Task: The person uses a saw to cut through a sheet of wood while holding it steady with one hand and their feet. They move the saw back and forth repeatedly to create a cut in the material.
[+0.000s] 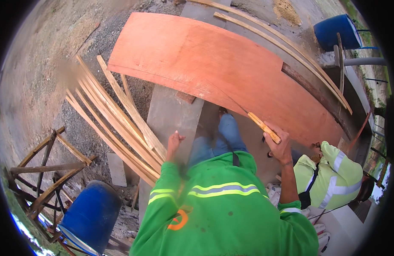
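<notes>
My right hand point(279, 141) grips the wooden handle of a handsaw point(260, 123). Its thin blade, seen nearly edge-on, reaches forward and left over a large reddish-orange plywood panel point(180, 47). Whether the blade touches the panel cannot be made out. A dark line runs along the panel's near left side. My left hand point(175, 143) is held low in front of me, left of my legs, with loosely curled fingers and nothing in it. It is apart from the panel and nearest to the wooden strips point(116, 115) on the left.
A person in a yellow-green reflective jacket point(329, 175) bends at the panel's right end. Blue barrels stand at the lower left point(92, 215) and upper right point(338, 32). Long battens point(286, 42) lie beyond the panel. A wooden frame point(49, 170) stands at left on gravelly ground.
</notes>
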The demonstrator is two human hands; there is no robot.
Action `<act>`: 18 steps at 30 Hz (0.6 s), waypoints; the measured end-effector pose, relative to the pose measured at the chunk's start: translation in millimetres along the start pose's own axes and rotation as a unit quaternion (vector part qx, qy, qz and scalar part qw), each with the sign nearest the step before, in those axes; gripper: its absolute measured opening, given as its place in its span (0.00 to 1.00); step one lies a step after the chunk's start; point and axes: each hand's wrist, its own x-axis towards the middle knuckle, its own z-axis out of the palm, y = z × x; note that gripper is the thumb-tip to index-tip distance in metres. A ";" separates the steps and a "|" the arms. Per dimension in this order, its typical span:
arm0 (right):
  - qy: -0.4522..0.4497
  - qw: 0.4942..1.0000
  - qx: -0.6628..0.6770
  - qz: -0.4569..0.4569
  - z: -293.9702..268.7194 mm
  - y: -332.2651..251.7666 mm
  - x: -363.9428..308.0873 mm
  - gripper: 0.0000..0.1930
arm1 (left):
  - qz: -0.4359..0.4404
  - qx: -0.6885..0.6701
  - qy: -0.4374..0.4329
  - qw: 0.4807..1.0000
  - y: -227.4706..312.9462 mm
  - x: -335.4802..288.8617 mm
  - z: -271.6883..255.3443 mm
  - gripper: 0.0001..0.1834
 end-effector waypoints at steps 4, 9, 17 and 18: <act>0.047 0.997 0.015 -0.055 -3.4 17.1 10.5 0.19 | -0.014 0.014 0.009 1.000 7.7 8.4 9.7 0.39; 0.086 0.995 0.045 -0.007 -42.3 41.2 14.5 0.19 | -0.005 0.060 0.015 0.998 62.7 26.2 68.8 0.44; 0.098 0.992 0.074 -0.002 -66.6 65.2 51.9 0.22 | -0.006 0.138 -0.023 0.990 66.5 100.7 34.5 0.34; 0.101 0.991 0.091 -0.005 -63.8 58.1 63.6 0.22 | -0.047 0.122 -0.008 0.991 68.0 124.7 18.3 0.35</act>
